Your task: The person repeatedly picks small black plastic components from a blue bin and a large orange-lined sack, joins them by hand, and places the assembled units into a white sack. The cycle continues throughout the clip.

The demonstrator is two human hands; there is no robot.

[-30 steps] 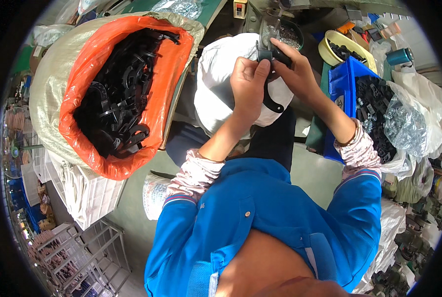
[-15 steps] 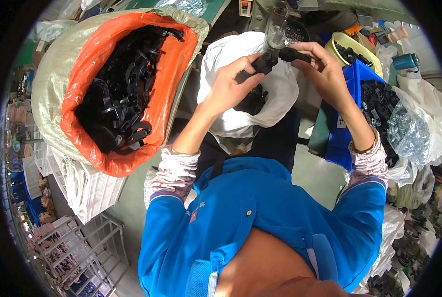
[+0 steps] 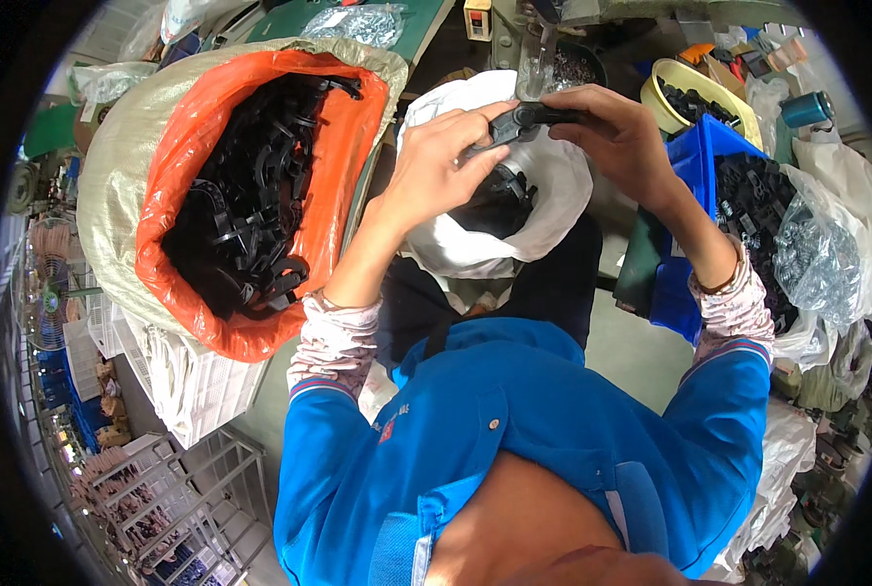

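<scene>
Above the open white sack (image 3: 565, 200), my left hand (image 3: 436, 161) is closed on a black plastic part (image 3: 522, 119), pinching it between thumb and fingers. My right hand (image 3: 612, 137) grips a second black piece (image 3: 565, 115), mostly covered by its fingers. The two pieces now touch end to end; whether they are locked together cannot be seen. Inside the sack, below the hands, lie more black parts (image 3: 502, 200). To the left, a large woven sack with an orange plastic liner (image 3: 343, 215) holds many black plastic parts (image 3: 245, 210).
At right stand a blue bin (image 3: 688, 161) of black parts with a clear bag (image 3: 822, 259) on it, and a yellow basin (image 3: 748, 122). Beyond the white sack are a machine fixture (image 3: 536, 63) and a dark dish (image 3: 582, 66). White crates (image 3: 216, 400) stand lower left.
Both hands have come closer together. The two black pieces, slightly apart or just meeting before, now lie in line and touch. My right hand has turned, its fingers covering more of its piece.
</scene>
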